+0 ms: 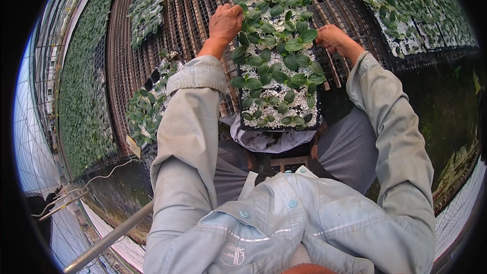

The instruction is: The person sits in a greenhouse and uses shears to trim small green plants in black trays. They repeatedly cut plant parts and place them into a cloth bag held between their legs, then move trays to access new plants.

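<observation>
A black seedling tray [280, 128] lies lengthwise in front of me, filled with white granules and young broad-leaved seedlings [279, 76]. My left hand [226, 23] is closed at the tray's left side, towards its far end. Leaves hide the tips of its fingers. On the opposite side, a little nearer to me, my right hand [335, 40] has its curled fingers at the tray's right edge. Exactly how the fingers grip the rim is hidden. The tray's near end reaches over a whitish plastic bag [253, 139] between my legs.
A slatted bench with black mesh [190, 15] runs under the tray. More seedling trays [422, 11] stand at right, and a long bed of seedlings [85, 83] is at far left. Beside my left forearm sits a smaller group of seedlings [142, 116]. A metal pipe [110, 236] crosses lower left.
</observation>
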Tool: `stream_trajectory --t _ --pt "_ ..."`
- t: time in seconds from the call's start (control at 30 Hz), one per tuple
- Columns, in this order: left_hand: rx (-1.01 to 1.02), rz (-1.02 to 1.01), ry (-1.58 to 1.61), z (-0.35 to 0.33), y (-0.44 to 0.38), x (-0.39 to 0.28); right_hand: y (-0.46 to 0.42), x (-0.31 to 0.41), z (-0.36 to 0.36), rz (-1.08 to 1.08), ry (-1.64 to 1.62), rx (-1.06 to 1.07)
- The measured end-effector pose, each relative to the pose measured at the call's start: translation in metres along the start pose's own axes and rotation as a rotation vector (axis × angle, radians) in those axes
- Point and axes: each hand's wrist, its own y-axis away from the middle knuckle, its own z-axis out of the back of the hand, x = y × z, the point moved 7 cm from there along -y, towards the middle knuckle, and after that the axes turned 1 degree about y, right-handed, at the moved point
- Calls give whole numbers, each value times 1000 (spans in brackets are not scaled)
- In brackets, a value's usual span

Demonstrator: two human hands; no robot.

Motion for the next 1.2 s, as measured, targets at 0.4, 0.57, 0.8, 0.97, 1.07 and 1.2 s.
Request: stream_trajectory --t 0.4,0.57,0.8,0.97,1.07,1.2 --pt "398 317 443 91 199 -21 -5 -8 -1 -15 -49 -11" --pt "928 177 158 59 330 -43 2 -1 -6 24 -13 -51" --pt "866 981 1059 1 352 -32 6 -5 -4 -42 27 -35" --pt "838 1046 1223 3 344 -42 1 7 -4 83 -85 -63" --pt "754 1052 1247 5 341 -39 -7 15 -8 139 -126 -88" --pt "681 1039 1257 -3 341 -36 -18 10 -9 135 -139 -70"
